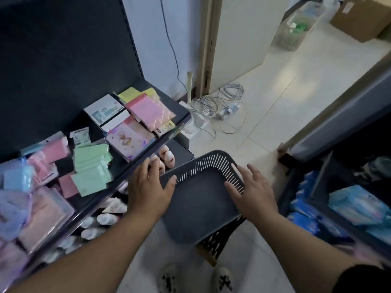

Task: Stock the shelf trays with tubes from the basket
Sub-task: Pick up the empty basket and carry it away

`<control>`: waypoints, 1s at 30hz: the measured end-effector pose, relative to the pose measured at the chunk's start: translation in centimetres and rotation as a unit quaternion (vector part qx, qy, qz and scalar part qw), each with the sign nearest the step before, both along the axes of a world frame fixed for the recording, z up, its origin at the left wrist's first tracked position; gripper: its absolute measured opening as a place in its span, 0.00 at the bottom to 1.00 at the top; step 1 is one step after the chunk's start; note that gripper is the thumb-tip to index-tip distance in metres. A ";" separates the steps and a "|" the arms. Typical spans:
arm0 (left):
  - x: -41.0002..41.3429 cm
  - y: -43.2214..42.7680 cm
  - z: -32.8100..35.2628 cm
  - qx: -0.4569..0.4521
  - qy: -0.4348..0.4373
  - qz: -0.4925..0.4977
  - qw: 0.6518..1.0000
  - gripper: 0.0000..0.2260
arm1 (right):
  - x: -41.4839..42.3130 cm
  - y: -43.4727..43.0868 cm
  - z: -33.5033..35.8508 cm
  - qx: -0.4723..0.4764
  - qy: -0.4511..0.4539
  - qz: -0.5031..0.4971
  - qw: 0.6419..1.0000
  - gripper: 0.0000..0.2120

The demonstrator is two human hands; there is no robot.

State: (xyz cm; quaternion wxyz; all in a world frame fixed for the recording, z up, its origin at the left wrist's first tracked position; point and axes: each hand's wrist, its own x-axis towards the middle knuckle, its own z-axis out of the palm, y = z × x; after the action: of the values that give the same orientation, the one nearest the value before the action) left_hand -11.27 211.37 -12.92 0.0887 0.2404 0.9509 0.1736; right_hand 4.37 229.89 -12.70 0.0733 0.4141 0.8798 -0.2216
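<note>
The person stands at the dark shelf [182,121], holding a grey slotted basket [198,206] out in front with both hands. The left hand [148,188] clasps the basket's left rim, fingers spread over the edge and thumb hooked inside; the right hand [255,192] grips the right rim the same way, thumb lying inside against the slotted wall. The basket tilts toward the camera and its floor shows bare. Pale tubes [167,158] lie on the lower shelf level, just beyond and below the left hand, more of them trailing back under the upper shelf. Pink, green and yellow packets [91,166] crowd the upper level. Loose cables [224,106] sprawl on the tiled floor [285,98] beyond.
</note>
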 end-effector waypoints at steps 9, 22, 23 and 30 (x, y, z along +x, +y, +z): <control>2.2 -1.7 -15.3 -0.064 -0.035 0.074 0.995 0.31 | -1.3 2.7 -14.1 -0.007 -0.069 0.084 0.994 0.33; 3.0 -2.2 -21.9 0.033 -0.054 0.172 0.983 0.35 | -3.3 7.4 -20.3 0.056 -0.081 0.067 0.993 0.35; 3.0 -2.1 -21.9 0.036 -0.067 0.188 0.979 0.35 | -3.4 7.5 -20.4 0.054 -0.078 0.056 0.994 0.34; 2.1 -2.5 -21.6 0.052 -0.110 0.236 0.964 0.35 | -3.9 6.7 -19.6 0.015 -0.033 -0.012 0.999 0.35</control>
State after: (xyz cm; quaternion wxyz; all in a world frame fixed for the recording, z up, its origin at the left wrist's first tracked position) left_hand -9.12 208.82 -34.52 0.1368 -0.0073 0.9545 0.2647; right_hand 0.43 236.61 -32.33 0.0932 0.4325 0.8752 -0.1954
